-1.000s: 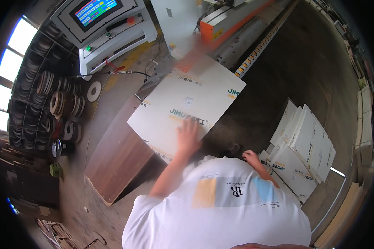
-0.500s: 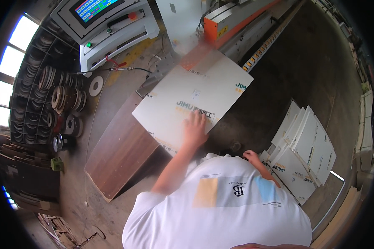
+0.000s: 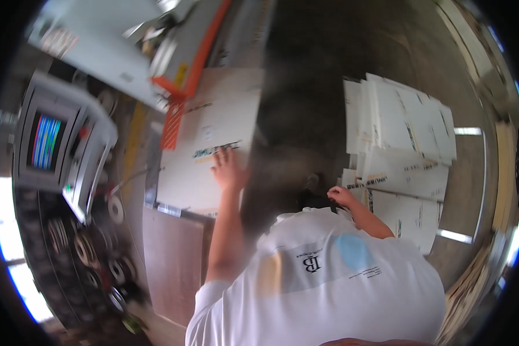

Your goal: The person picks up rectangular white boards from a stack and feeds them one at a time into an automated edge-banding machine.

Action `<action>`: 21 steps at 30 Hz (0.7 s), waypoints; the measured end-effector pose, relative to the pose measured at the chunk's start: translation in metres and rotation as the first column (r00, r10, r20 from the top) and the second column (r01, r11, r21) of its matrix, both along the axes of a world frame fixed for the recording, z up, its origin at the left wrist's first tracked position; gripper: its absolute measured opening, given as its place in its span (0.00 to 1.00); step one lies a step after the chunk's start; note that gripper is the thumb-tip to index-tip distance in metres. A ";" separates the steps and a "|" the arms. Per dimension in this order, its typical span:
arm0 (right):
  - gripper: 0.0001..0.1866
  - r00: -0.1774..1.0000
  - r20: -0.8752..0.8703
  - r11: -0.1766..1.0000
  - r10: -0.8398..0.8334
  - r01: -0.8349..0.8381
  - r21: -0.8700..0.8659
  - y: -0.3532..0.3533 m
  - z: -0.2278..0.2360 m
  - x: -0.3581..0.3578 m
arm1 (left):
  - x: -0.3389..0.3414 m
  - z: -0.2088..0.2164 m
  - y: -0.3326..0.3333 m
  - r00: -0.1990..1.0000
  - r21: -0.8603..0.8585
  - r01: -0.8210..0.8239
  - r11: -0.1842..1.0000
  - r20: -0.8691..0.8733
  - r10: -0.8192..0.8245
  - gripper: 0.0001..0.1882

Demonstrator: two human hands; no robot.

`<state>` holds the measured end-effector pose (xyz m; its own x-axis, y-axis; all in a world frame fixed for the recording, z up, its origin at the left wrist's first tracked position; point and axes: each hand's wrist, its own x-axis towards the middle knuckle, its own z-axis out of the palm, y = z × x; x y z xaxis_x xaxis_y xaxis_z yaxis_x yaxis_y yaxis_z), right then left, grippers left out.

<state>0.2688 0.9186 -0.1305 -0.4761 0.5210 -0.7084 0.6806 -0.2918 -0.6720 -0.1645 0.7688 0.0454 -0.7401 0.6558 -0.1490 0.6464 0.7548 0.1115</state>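
A white panel (image 3: pixel 228 109) with printed film lies at the machine's infeed, partly under the orange guard. My left hand (image 3: pixel 230 172) rests flat on it with fingers spread, near its right side. The panel's near end meets a brown wood-grain surface (image 3: pixel 170 248). My right hand (image 3: pixel 341 196) hangs low in front of my body with its fingers curled in; nothing shows in them. It is nearest to a stack of white printed panels (image 3: pixel 412 179) on the right, with edges unevenly lined up. Motion blur softens the picture.
The grey machine with an orange guard (image 3: pixel 173 124) stands ahead on the left. A control console (image 3: pixel 49 138) with a lit screen is farther left. Rolls of edge strip (image 3: pixel 86 248) sit on a dark rack. Long boards (image 3: pixel 504 179) line the far right.
My view has swung round to the right, so the panel now appears straighter alongside the machine and the panel stack shows more fully. My left hand stays on the panel.
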 end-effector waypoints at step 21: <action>0.37 -0.168 -0.026 -0.126 -0.985 0.822 -0.555 0.231 -0.001 0.029 | 0.074 0.005 0.078 0.872 0.214 0.345 0.914 0.288 -0.396 0.31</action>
<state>0.2976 1.1491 -0.1320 0.1235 0.4852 -0.8657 -0.7199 -0.5566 -0.4147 -0.0905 0.8463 0.0505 -0.3674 0.9055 -0.2124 0.7848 0.4244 0.4517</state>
